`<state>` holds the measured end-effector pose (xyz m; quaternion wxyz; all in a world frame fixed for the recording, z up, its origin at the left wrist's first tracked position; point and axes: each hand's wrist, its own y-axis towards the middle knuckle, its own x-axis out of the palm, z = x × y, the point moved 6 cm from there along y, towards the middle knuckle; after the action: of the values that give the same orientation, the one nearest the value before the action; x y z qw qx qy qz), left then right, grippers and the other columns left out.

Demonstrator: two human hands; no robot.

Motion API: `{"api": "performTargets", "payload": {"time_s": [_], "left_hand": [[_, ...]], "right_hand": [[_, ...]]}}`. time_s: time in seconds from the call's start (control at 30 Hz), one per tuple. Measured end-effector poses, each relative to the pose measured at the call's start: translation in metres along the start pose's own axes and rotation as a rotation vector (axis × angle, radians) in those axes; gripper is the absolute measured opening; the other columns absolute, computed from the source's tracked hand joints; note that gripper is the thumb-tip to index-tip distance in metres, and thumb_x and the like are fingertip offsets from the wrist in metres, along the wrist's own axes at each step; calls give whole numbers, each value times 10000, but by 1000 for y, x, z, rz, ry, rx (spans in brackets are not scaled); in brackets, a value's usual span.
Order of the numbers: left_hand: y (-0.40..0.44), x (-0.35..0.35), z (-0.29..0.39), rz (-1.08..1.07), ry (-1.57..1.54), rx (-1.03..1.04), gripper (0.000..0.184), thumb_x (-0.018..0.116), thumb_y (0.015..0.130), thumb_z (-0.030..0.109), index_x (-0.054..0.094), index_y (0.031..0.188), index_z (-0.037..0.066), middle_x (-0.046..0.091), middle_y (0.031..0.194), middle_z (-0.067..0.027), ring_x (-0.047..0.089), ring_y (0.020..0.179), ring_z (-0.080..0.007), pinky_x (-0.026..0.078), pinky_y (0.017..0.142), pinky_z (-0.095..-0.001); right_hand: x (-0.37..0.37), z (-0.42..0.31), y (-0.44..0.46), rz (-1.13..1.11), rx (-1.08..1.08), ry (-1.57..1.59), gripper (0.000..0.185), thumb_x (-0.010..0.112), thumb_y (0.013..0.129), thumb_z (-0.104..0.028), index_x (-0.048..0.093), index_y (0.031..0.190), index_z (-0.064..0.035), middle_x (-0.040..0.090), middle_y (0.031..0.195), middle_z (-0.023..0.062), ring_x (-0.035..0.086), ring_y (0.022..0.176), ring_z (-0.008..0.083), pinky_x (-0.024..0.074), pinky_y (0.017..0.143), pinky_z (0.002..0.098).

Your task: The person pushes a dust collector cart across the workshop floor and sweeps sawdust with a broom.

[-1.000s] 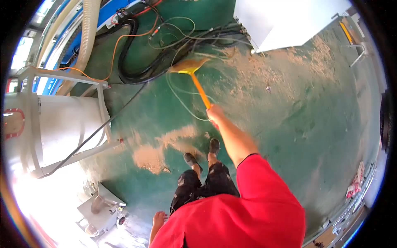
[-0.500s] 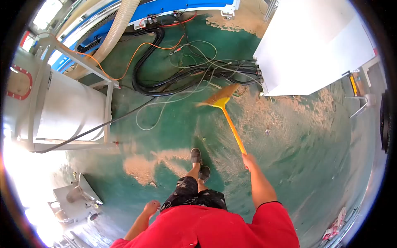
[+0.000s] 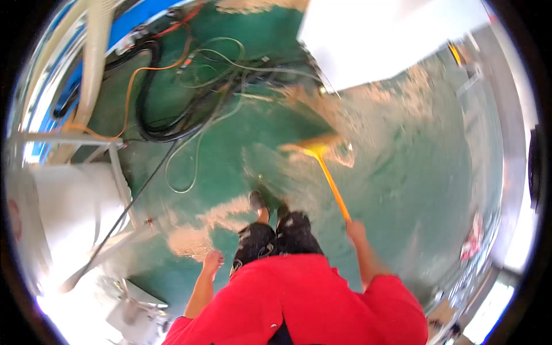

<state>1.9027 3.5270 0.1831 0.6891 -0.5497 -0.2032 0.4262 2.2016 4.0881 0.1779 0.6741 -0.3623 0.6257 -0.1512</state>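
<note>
1. Broom (image 3: 333, 187), qty 1: nr side of the white cabinet (image 3: 379, 46) (landmark, qty 1), apart from it; fanned head blurred, yellow handle slanting back toward the person.
2. Hands, qty 2. Rt hand (image 3: 356, 230): closed round handle's end, well nr side of cabinet. Lt hand (image 3: 213, 261): farther L of cabinet, fingers partly curled, nothing visible in it; blur, so can't tell exactly how far open.
3. Shoes (image 3: 257, 200), qty 2: nr side and L of cabinet, one partly lost in shadow.
4. Orange cable (image 3: 130, 89), qty 1, and black hoses (image 3: 142, 106), several, no. unclear where bundled: L of cabinet, bundle running up to its edge.
5. White container (image 3: 75, 195), qty 1, in metal frame (image 3: 118, 175), qty 1: far L of cabinet, nr side.
6. Cloth (image 3: 472, 236), red/white, qty 1: nr side and R of cabinet.
7. Surface: green floor (image 3: 414, 190), w/ tan debris (image 3: 190, 241) in patches, incl. along cabinet's nr edge and nr the shoes.
8. Room: blue machine (image 3: 141, 20), partly in view, w/ pale thick hose (image 3: 95, 63), qty 1, beyond the cables, L of cabinet; strong glare lower L.
</note>
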Motion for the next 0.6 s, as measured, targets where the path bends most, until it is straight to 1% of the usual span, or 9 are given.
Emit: {"api": "performTargets", "payload": {"time_s": [0.03,0.1,0.17,0.23,0.3,0.4,0.47,0.53,0.6], "left_hand": [[-9,7,22,-11,43,1,240,521,902,271,582,1004,62,636,853,-69,596,676,-150,459,598,-289],[-2,4,31,-31,80,10,254,511,908,284,584,1003,60,639,858,-69,598,683,-152,461,614,-293],[-17,6,61,36,137,30,265,504,913,296,585,1002,60,642,865,-70,599,687,-153,462,621,-295],[-31,7,85,126,139,52,271,505,916,303,584,1007,61,645,871,-71,600,690,-153,462,626,-296],[-42,3,97,221,108,79,272,514,919,306,582,1018,63,649,875,-72,600,692,-151,462,631,-296],[-50,14,94,242,117,68,273,524,924,307,574,1038,64,651,880,-76,598,689,-149,464,627,-298],[-49,32,76,166,197,37,266,533,922,296,571,1044,63,653,878,-77,604,687,-151,464,619,-297],[-37,63,74,107,209,32,255,537,921,282,569,1047,62,655,877,-77,612,686,-155,463,610,-296],[-35,90,70,69,187,10,241,538,919,265,569,1048,63,657,877,-78,621,686,-159,461,600,-295]], "right_hand": [[-6,-17,15,42,-79,5,576,399,951,-474,663,848,28,642,811,271,627,812,447,476,669,529],[-28,-66,49,43,-11,97,567,421,947,-462,661,859,44,645,848,272,618,843,453,482,702,526],[-53,-114,87,81,-29,160,529,418,955,-442,661,937,27,644,963,271,607,927,451,484,795,513],[-79,-155,123,80,-6,179,515,415,956,-440,669,935,8,659,958,245,623,931,425,490,811,502],[-87,-165,164,53,43,112,491,421,952,-442,666,971,-17,671,983,207,635,944,395,494,827,490],[-107,-124,195,-60,80,42,474,436,946,-447,668,1000,-37,674,1008,182,643,941,375,502,818,477],[-98,-46,208,-46,85,17,492,447,938,-471,671,1025,-42,675,1010,174,645,945,363,502,816,473],[-126,16,182,24,83,-10,508,465,922,-495,681,998,-41,677,976,184,641,940,364,499,808,474],[-164,51,140,-6,126,-74,521,464,912,-516,678,983,-46,675,979,183,634,952,364,495,802,479]]}}
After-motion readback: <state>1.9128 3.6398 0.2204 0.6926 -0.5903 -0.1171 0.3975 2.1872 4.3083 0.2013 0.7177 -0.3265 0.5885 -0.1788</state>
